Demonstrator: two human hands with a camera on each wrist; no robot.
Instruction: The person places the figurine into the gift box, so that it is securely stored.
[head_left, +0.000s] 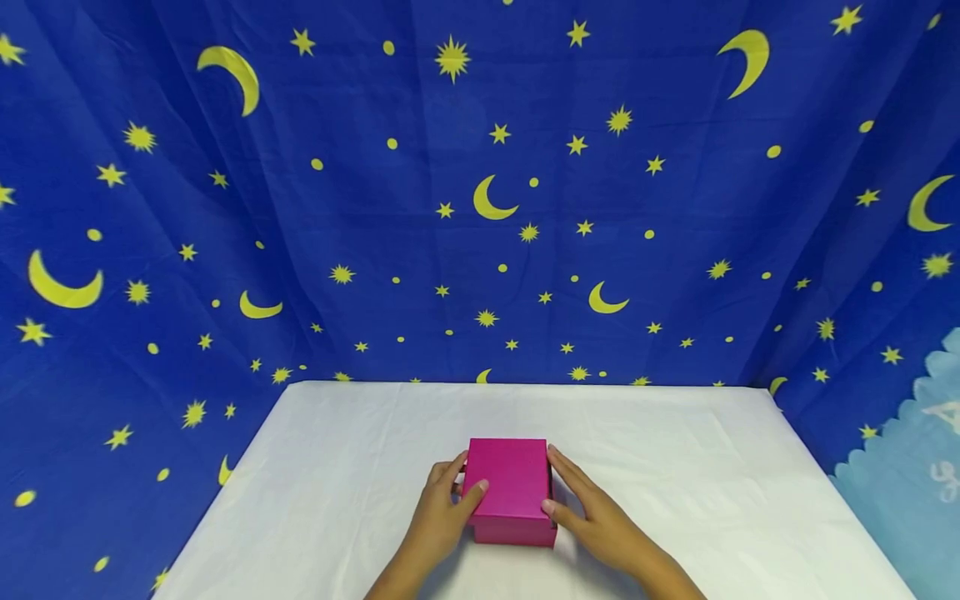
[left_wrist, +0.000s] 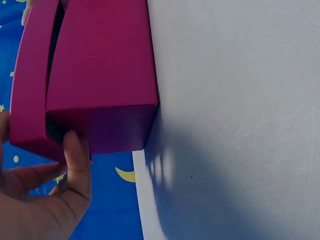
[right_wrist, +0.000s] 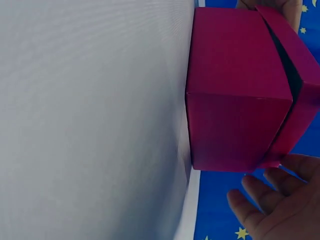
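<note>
A magenta box point(head_left: 514, 532) stands on the white table, with its matching lid point(head_left: 510, 477) on top. Dark gaps between lid and box show in both wrist views, so the lid sits raised and tilted. My left hand point(head_left: 437, 518) pinches the lid at its left side, thumb on the top face and a fingertip point(left_wrist: 73, 142) tucked under the lid's edge. At the right side is my right hand point(head_left: 603, 525), its fingers point(right_wrist: 260, 192) extended and its thumb by the lid's near right corner. The inside of the box is hidden.
White cloth covers the table point(head_left: 360, 467). Behind it and at both sides hangs a blue curtain point(head_left: 420, 208) with yellow moons and stars. A light-blue scalloped cloth point(head_left: 900, 492) with white lettering hangs at the right.
</note>
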